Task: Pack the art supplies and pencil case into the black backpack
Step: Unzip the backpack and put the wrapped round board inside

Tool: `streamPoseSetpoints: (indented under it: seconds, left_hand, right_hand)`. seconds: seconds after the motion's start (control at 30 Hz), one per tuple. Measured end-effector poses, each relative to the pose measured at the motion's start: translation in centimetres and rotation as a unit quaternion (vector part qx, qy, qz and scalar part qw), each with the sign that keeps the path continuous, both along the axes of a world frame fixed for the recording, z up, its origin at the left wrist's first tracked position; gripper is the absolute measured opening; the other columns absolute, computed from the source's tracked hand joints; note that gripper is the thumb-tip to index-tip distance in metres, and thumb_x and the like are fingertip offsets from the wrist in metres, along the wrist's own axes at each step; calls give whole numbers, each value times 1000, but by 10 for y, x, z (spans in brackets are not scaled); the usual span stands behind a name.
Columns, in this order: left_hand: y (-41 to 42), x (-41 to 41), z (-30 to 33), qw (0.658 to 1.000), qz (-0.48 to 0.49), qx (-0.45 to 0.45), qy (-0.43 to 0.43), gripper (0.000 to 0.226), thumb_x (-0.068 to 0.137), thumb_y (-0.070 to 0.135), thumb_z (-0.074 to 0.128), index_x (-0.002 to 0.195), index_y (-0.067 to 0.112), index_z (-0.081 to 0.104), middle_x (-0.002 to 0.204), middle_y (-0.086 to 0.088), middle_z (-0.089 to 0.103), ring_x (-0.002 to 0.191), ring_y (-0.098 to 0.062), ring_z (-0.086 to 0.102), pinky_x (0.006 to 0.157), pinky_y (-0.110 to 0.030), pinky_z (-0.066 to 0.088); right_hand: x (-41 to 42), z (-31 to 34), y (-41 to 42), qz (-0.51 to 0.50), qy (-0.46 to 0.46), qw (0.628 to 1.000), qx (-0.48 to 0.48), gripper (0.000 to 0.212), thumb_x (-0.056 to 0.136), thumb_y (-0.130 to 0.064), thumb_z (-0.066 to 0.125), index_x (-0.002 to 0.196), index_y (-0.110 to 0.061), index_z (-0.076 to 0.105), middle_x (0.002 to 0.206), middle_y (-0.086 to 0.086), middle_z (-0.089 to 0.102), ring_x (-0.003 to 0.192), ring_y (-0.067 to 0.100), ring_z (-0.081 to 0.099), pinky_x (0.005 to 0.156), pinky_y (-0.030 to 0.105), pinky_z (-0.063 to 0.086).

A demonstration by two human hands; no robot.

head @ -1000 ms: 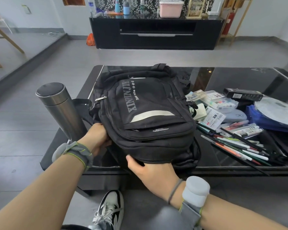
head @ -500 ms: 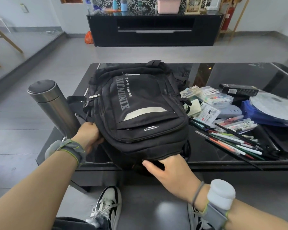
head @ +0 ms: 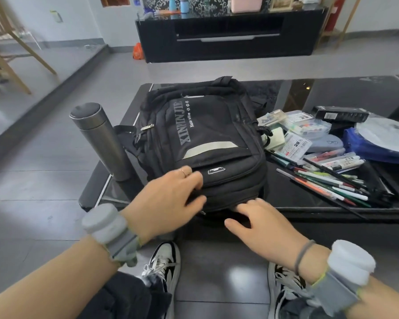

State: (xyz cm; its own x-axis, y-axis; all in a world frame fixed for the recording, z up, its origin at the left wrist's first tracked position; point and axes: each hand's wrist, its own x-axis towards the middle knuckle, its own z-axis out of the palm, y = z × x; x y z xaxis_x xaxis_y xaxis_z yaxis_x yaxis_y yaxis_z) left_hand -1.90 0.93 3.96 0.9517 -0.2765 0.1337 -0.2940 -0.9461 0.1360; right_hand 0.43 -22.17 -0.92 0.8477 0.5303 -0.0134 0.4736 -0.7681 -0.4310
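The black backpack (head: pixel 207 143) lies flat at the centre of the frame on a glossy black table (head: pixel 346 93), its front panel with grey lettering facing up and its bottom end at the near table edge. The left hand (head: pixel 168 201) rests on the lower left corner of the bag, its fingers bent over the fabric near a zip seam — whether they pinch a zipper pull cannot be told. The right hand (head: pixel 263 224) lies at the bag's bottom edge, lower centre of the frame, fingers loosely spread and touching the fabric, the thumb apart from the rest.

Just right of the bag sits a spread of art supplies — loose pens and pencils (head: pixel 327 183), marker packs (head: pixel 309 127) and a pale blue pencil case (head: pixel 325 143). Farther right lies a blue bag (head: pixel 373 146) under a white sheet. A steel flask (head: pixel 101 141) stands upright just left of the backpack. A black cabinet (head: pixel 230 35) runs along the top of the frame.
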Motion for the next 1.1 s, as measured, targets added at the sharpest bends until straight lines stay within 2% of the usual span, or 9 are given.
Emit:
streamPoseSetpoints:
  seconds: [0.1,0.27,0.37,0.47,0.67,0.77,0.87,1.0,1.1]
  left_hand:
    - [0,-4,-17,998,-20,64,4,36,94,57,50,114,29,57,111,8,55,100,-17,55,80,-36,53]
    - [3,10,-28,994,-62,69,-65,21,97,36,44,89,22,57,88,4,58,83,-23,60,71,-39,52]
    - [-1,14,-30,996,-48,54,-59,31,96,49,39,92,23,55,90,6,58,85,-20,58,73,-37,50]
    - [-4,15,-36,994,-59,91,-30,38,96,58,44,103,24,59,99,5,60,92,-20,57,78,-36,49]
    - [-2,25,-34,991,-106,64,-44,14,96,36,58,91,23,56,92,5,57,85,-21,60,71,-35,47]
    - [-1,25,-24,992,-111,25,-63,12,93,29,62,89,22,53,90,7,54,82,-20,57,68,-34,48]
    - [-2,22,-12,984,-143,37,-96,12,92,23,62,86,20,52,87,5,53,77,-21,55,65,-38,51]
    - [-1,20,-1,979,-155,55,-119,14,91,20,64,86,20,52,86,3,54,75,-21,54,63,-37,50]
    - [-3,18,0,980,-149,55,-123,15,90,17,66,84,19,52,84,2,54,73,-21,53,62,-37,50]
  right_hand:
    - [-5,6,-7,-20,-30,999,-18,42,94,-48,49,124,-22,63,113,-8,63,115,15,52,97,27,38]
    - [-6,9,10,-47,-3,996,75,29,90,-42,59,110,-20,62,102,-10,65,103,15,58,90,32,44]
    - [-2,10,17,-57,11,990,127,18,86,-39,65,97,-24,64,94,-13,68,94,9,61,84,32,48]
    - [-2,4,23,-33,24,993,114,17,85,-43,63,89,-28,59,87,-15,62,85,8,58,77,32,49]
    - [1,-2,31,-37,47,988,142,18,85,-42,65,93,-27,60,90,-15,62,84,3,57,76,23,46]
    - [4,-4,34,-49,64,985,152,17,84,-43,66,92,-29,68,92,-14,65,90,2,58,83,25,48]
    - [4,-4,38,-49,74,984,157,27,85,-46,65,106,-31,68,105,-15,65,103,4,57,91,25,46]
    - [4,-4,45,-59,75,979,177,31,86,-43,67,110,-26,63,107,-12,65,105,9,59,90,31,48]
    - [5,-3,50,-57,78,977,190,25,85,-42,67,107,-29,69,101,-14,70,99,6,62,87,28,50]
